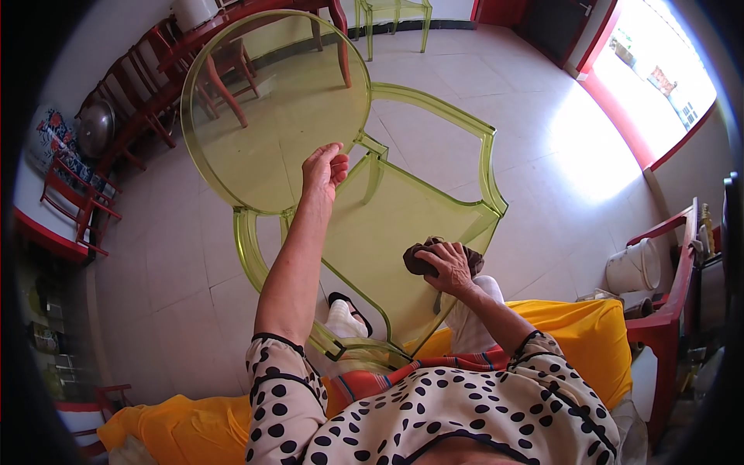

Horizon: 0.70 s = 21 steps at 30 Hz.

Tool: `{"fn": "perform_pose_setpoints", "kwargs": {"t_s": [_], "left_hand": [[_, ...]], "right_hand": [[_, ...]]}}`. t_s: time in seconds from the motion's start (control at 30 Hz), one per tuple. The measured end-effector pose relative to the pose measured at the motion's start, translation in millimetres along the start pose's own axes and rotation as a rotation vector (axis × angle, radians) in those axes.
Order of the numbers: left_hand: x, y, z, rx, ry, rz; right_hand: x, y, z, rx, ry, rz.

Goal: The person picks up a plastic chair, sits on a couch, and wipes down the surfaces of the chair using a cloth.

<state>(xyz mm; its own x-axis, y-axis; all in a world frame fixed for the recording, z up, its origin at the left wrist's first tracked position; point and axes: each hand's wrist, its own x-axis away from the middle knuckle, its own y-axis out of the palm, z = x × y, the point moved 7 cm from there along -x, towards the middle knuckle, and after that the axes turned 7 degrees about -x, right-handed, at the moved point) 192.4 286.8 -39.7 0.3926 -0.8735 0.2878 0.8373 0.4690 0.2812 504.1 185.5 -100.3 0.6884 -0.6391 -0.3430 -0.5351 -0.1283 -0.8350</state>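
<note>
A transparent yellow-green plastic chair [403,194] lies tilted in front of me, its round backrest [271,116] toward the upper left. At the lower right rim of that backrest is my left hand [325,169], with its fingers curled in; the hand itself hides just how it grips the rim. My right hand [451,267] is closed on a crumpled dark brown cloth [418,260], over the right part of the seat near my knee. The seat's near edge and an armrest come close to my lap.
Red wooden chairs [124,77] and a red table [232,31] stand at the upper left. Another green transparent chair [394,12] is at the back. To the right are a white bucket [634,266], a red chair [666,325] and an open doorway [659,70]. Yellow fabric [573,333] lies beside me.
</note>
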Motion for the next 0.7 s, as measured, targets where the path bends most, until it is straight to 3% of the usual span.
{"fn": "perform_pose_setpoints", "kwargs": {"t_s": [0.7], "left_hand": [[2.1, 2.9, 1.8, 0.002, 0.001, -0.008]], "right_hand": [[-0.5, -1.0, -1.3, 0.004, -0.002, 0.005]]}}
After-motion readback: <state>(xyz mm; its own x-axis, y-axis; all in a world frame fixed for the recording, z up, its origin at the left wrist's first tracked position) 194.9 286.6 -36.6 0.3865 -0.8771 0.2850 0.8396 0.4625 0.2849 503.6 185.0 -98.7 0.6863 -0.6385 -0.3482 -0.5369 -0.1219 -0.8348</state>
